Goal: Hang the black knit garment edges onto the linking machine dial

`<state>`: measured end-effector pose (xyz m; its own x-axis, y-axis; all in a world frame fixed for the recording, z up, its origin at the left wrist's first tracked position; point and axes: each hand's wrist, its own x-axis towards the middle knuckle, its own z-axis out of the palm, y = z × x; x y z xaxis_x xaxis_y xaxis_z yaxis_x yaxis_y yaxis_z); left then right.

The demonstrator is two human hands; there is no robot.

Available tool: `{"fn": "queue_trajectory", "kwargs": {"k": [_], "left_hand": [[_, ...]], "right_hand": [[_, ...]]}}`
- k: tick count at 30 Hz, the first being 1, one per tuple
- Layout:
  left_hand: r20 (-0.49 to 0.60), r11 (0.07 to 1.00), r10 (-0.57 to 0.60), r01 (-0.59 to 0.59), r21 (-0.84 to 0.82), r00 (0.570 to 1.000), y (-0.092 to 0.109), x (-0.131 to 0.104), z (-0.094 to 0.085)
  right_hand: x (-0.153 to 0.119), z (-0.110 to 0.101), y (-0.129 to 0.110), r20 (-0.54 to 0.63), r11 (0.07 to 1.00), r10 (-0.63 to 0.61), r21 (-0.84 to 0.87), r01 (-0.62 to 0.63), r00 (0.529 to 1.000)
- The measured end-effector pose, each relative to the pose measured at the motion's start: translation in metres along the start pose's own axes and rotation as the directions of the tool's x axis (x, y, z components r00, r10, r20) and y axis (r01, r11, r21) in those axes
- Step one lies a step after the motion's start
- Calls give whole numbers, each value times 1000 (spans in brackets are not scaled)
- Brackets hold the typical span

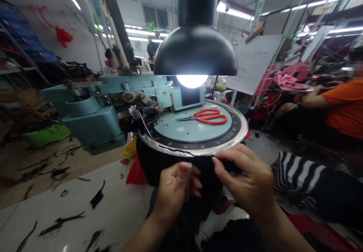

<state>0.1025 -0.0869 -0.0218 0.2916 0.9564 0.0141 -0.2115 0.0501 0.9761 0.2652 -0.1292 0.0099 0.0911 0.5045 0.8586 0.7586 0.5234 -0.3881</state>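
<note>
A round linking-machine dial with a ring of fine metal points stands before me, and black knit fabric hangs from its front rim. My right hand pinches the fabric's upper edge between thumb and forefinger, right at the points. My left hand is just left of it, below the rim, with thumb raised and fingers curled in against the dark cloth; dark cloth hides part of its grip. Along the rim above it lies a black strand of edge. Red-handled scissors rest on the dial's pale green top.
Above the dial hangs a black lamp, lit. The teal machine head stands at the left. Dark scraps litter the floor. Striped cloth lies at the right, near a person in an orange top.
</note>
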Motion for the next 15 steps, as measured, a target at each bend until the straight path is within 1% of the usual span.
{"fn": "queue_trajectory", "kwargs": {"k": [3,5,7,8,9,10,11,12,13,14,15], "left_hand": [[-3,999,25,-25,36,1000,2,2,4],[-5,997,51,-51,55,999,2,4,9],[26,996,56,-58,74,998,-2,7,15],[31,994,58,-61,90,998,-5,8,17],[21,992,63,-65,110,998,-9,9,18],[9,989,63,-64,134,998,-12,9,18],[8,985,53,-53,166,999,-14,8,16],[41,976,35,-43,212,999,-13,5,13],[103,958,20,-48,281,995,-8,1,9],[180,924,14,-82,373,984,1,-4,3],[273,867,34,-164,470,961,14,-9,-2]], "right_hand": [[3,0,-3,-15,1000,21,0,-21,1000],[5,-4,-2,-15,999,41,-7,-41,999],[5,-10,5,-10,998,70,-5,-70,997],[2,-11,12,-23,993,114,-4,-114,993],[-3,-12,21,-49,980,198,18,-198,979],[-11,-10,32,-74,950,310,67,-305,948],[-22,-6,45,-87,900,430,123,-418,899],[-33,0,57,-62,810,562,244,-534,825],[-46,8,69,-4,766,598,296,-570,801],[-58,16,80,50,745,600,327,-581,798],[-68,22,89,94,727,597,358,-586,797]]}}
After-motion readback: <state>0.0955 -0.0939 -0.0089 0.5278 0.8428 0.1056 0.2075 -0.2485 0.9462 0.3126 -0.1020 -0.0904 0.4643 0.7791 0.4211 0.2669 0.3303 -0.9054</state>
